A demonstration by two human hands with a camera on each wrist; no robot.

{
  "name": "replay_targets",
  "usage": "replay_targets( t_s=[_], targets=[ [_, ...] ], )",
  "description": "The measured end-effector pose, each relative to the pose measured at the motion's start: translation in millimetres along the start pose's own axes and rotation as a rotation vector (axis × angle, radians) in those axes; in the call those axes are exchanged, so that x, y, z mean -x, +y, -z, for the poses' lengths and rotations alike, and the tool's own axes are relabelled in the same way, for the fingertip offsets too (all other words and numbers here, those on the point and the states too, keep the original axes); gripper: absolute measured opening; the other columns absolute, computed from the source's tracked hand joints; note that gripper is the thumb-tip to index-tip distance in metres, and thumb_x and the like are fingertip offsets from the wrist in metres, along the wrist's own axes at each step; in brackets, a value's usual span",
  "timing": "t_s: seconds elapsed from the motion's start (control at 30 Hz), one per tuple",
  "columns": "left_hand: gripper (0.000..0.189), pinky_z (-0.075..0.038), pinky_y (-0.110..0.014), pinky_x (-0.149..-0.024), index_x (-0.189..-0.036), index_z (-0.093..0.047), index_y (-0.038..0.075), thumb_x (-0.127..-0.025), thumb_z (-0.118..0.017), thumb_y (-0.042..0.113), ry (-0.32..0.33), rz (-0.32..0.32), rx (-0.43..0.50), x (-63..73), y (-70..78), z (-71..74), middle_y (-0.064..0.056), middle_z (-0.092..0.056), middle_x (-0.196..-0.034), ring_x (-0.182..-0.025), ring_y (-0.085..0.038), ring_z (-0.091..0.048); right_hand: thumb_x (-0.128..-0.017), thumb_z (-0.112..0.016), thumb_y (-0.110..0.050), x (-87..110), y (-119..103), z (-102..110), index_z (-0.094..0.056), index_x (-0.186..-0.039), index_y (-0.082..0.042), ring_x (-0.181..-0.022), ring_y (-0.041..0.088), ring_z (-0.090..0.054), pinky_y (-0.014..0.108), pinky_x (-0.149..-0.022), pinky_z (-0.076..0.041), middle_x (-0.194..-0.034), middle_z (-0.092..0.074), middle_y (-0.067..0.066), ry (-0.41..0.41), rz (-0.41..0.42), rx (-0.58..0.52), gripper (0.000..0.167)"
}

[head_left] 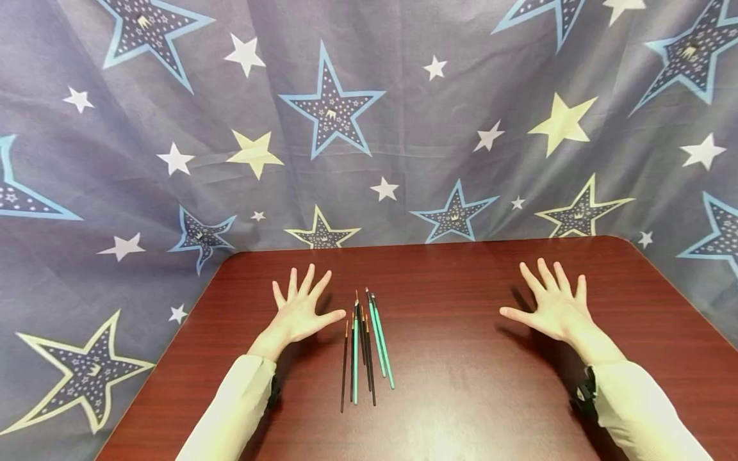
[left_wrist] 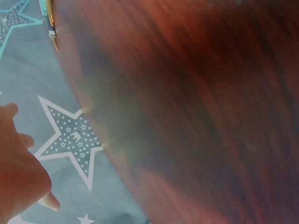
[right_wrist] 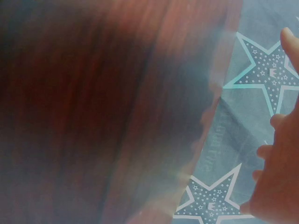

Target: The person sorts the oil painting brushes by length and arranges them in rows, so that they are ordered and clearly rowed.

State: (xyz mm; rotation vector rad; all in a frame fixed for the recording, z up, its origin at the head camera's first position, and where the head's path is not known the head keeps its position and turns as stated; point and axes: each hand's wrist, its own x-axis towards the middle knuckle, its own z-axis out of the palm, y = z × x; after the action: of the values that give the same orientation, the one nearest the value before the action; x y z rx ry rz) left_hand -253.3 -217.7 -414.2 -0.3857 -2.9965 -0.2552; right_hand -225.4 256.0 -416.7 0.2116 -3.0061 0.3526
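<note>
My left hand (head_left: 296,317) is held over the table with its fingers spread and nothing in them. Just right of its thumb lies a loose bunch of thin paintbrushes (head_left: 355,352), some with black handles and some with turquoise ones, their bristle ends toward the far side. Well to the right, my right hand (head_left: 556,312) also spreads its fingers over bare wood, holding nothing. In the left wrist view a few brush tips (left_wrist: 52,33) show at the upper left, and part of the left hand (left_wrist: 21,172) at the lower left. The right hand (right_wrist: 282,163) shows at the right wrist view's edge.
The dark red wooden table (head_left: 450,358) has rounded far corners. Directly behind it and along its sides hangs a grey cloth (head_left: 398,141) printed with stars. Each wrist wears a dark device (head_left: 585,387) under a pale sleeve.
</note>
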Motion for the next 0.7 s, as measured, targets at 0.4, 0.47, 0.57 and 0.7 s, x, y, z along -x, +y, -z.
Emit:
replay_targets(
  t_s=[0.4,0.47,0.57,0.7],
  targets=[
    [0.091,0.012,-0.07,-0.101,-0.145,-0.018,0.031,-0.072,-0.039,0.08,-0.002,0.007,-0.008,3.3,-1.9,3.3,-0.006,-0.002,-0.153,-0.137,-0.038,0.012,-0.071,-0.044,-0.078,-2.4,-3,3,-0.009,-0.147,-0.019,-0.134,0.045,-0.003,0.072,-0.1,0.011,-0.149,-0.007,0.022,0.022,0.009,0.01,0.103],
    [0.09,0.012,-0.07,-0.102,-0.145,-0.019,0.031,-0.072,-0.038,0.08,0.007,0.006,-0.011,4.1,-2.4,3.3,-0.006,-0.002,-0.153,-0.137,-0.038,0.011,-0.071,-0.044,-0.078,-2.4,-4,3,-0.011,-0.147,-0.018,-0.134,0.045,-0.004,0.071,-0.1,0.01,-0.149,-0.009,0.022,0.034,0.016,0.011,0.102],
    [0.091,0.012,-0.07,-0.101,-0.145,-0.018,0.031,-0.072,-0.038,0.081,0.003,0.009,-0.014,6.0,-3.4,2.3,-0.006,-0.002,-0.153,-0.137,-0.038,0.01,-0.072,-0.046,-0.077,-1.6,-7,4,-0.016,-0.146,-0.016,-0.134,0.045,-0.006,0.071,-0.101,0.009,-0.149,-0.011,0.022,0.05,0.029,0.004,0.101],
    [0.09,0.014,-0.069,-0.101,-0.145,-0.017,0.031,-0.072,-0.039,0.08,-0.012,0.019,-0.016,9.8,-4.4,2.3,-0.006,-0.002,-0.153,-0.137,-0.038,0.011,-0.072,-0.048,-0.075,-1.0,-12,5,-0.02,-0.146,-0.014,-0.134,0.044,-0.006,0.07,-0.102,0.009,-0.148,-0.014,0.023,0.057,0.05,-0.01,0.099]
  ],
)
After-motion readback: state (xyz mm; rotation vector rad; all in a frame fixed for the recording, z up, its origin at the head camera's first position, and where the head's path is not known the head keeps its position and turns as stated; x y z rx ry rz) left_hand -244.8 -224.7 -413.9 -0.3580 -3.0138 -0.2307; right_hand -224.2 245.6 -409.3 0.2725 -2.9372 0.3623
